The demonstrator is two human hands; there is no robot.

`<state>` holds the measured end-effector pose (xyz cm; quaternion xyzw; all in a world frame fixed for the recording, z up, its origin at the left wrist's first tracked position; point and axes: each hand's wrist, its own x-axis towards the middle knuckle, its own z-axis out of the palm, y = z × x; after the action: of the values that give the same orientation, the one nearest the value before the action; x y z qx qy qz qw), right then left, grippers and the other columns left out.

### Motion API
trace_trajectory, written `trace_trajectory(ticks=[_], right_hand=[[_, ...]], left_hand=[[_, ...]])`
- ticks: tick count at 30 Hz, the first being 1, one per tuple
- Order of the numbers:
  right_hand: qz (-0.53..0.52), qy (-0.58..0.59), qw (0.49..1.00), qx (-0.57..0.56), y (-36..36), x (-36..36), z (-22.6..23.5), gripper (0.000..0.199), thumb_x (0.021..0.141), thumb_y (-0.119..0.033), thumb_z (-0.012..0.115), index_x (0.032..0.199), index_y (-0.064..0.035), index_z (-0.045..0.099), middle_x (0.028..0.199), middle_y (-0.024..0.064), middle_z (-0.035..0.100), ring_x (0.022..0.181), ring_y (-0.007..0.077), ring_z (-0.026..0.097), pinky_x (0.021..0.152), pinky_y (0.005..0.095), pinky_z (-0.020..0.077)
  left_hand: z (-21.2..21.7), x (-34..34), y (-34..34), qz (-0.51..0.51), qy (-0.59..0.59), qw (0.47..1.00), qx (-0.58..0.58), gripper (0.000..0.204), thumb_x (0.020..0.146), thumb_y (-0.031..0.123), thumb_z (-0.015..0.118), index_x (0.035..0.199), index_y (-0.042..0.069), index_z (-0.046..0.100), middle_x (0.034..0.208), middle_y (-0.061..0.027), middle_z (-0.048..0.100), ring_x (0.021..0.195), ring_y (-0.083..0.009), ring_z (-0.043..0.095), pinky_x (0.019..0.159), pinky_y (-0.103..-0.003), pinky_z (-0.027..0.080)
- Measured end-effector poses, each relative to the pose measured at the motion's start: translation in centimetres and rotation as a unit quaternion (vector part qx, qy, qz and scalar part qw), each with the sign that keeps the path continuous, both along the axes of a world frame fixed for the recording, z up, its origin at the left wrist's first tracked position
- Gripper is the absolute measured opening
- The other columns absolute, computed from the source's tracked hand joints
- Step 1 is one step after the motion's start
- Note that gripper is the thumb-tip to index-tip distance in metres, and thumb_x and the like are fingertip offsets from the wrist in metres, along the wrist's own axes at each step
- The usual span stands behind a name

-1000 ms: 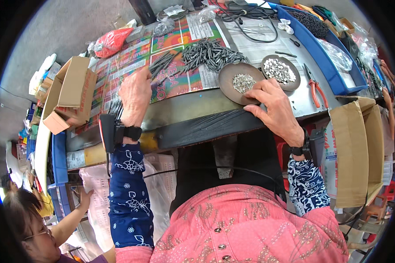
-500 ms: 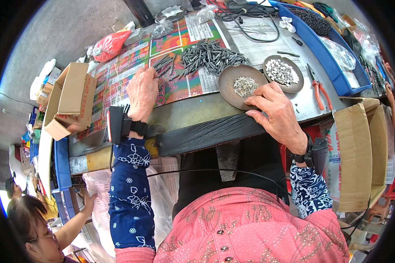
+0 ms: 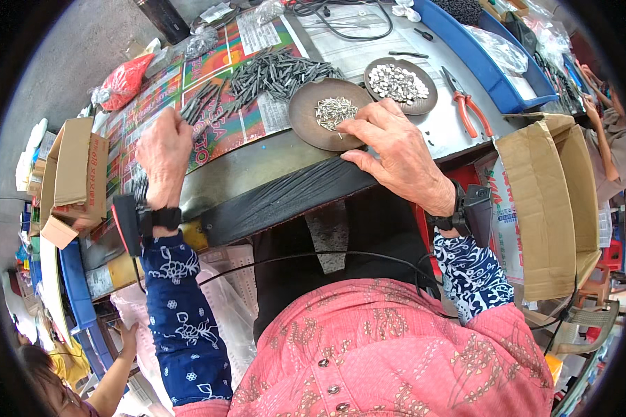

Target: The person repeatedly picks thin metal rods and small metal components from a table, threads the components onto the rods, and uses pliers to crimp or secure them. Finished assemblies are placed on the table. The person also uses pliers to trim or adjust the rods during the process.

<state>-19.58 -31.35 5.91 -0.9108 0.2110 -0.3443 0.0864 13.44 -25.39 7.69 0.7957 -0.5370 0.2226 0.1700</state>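
My left hand (image 3: 165,149), its fingers curled together, hovers over the printed sheet beside a small group of black sticks (image 3: 200,103). Whatever is between those fingers is hidden. A larger heap of black sticks (image 3: 275,76) lies behind. My right hand (image 3: 400,153) reaches over the near right rim of a brown round dish (image 3: 306,132). Its bent fingers are at the small metal pins (image 3: 334,111), with the thumb apart by the rim. A second brown dish (image 3: 424,105) holds small white and dark round pieces (image 3: 396,83). More dark sticks show partly behind my left wrist.
Red-handled pliers (image 3: 469,111) lie right of the dishes, near a long blue tray (image 3: 476,52). Open cardboard boxes stand at the left (image 3: 73,174) and right (image 3: 546,208). A red bag (image 3: 122,82) sits far left. Other people are at both sides; a black cable crosses my lap.
The whole view has shifted, so the table sits farther left and up. My right fingers have moved slightly inward over the pins. My left hand has drawn a little away from the sticks.
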Motion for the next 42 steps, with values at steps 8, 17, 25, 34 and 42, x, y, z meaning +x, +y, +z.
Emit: trace_trajectory(ticks=[8, 17, 25, 34, 42], right_hand=[[-0.008, -0.005, 1.0, -0.001, 0.2, 0.5, -0.2, 0.022, 0.076, -0.017, 0.072, 0.091, -0.0023, 0.065, 0.089, 0.0096, 0.054, 0.088, 0.0286, 0.051, 0.075, 0.0384, 0.0447], [0.008, -0.029, 0.997, 0.073, 0.8, 0.9, 0.2, 0.009, 0.077, -0.007, 0.065, 0.083, -0.0017, 0.063, 0.084, 0.0099, 0.057, 0.086, 0.0294, 0.051, 0.076, 0.0393, 0.0435], [-0.01, -0.026, 0.997, 0.066, 1.0, 1.2, 0.8, 0.006, 0.077, -0.006, 0.063, 0.081, -0.0013, 0.062, 0.08, 0.0102, 0.057, 0.084, 0.029, 0.051, 0.074, 0.038, 0.0437], [0.048, -0.164, 0.965, 0.2, 5.0, 2.3, 2.6, 0.009, 0.08, -0.003, 0.066, 0.087, 0.0004, 0.061, 0.08, 0.0092, 0.063, 0.073, 0.0198, 0.06, 0.065, 0.0293, 0.0476], [0.169, -0.271, 0.82, 0.476, 9.0, 3.9, 3.3, 0.008, 0.085, 0.003, 0.063, 0.092, 0.0017, 0.061, 0.081, 0.0012, 0.06, 0.072, 0.0048, 0.056, 0.063, 0.0194, 0.0484]], left_hand=[[1.4, -4.8, 5.1, -0.159, 0.291, 0.934, -0.135, 0.006, 0.082, 0.004, 0.064, 0.086, -0.001, 0.065, 0.063, 0.0003, 0.056, 0.06, -0.0016, 0.047, 0.056, -0.02, 0.041], [1.3, -9.1, 10.7, -0.162, 0.47, 0.86, -0.116, 0.009, 0.079, 0.002, 0.071, 0.087, 0.001, 0.066, 0.069, 0.0037, 0.058, 0.059, -0.0016, 0.047, 0.055, -0.017, 0.038], [0.1, -10.5, 10.2, -0.217, 0.434, 0.869, -0.096, 0.012, 0.077, 0.002, 0.073, 0.087, 0.001, 0.066, 0.066, -0.0022, 0.061, 0.058, -0.0065, 0.052, 0.055, -0.022, 0.042], [-1.0, -13.5, 10.0, -0.233, 0.538, 0.792, -0.168, 0.013, 0.08, -0.003, 0.071, 0.085, -0.001, 0.059, 0.077, -0.0028, 0.063, 0.056, -0.0053, 0.055, 0.05, -0.02, 0.044], [0.5, -16.0, 12.9, -0.231, 0.679, 0.69, -0.098, 0.013, 0.086, -0.002, 0.066, 0.094, -0.003, 0.057, 0.071, -0.0039, 0.064, 0.052, -0.0025, 0.051, 0.044, -0.017, 0.039]])
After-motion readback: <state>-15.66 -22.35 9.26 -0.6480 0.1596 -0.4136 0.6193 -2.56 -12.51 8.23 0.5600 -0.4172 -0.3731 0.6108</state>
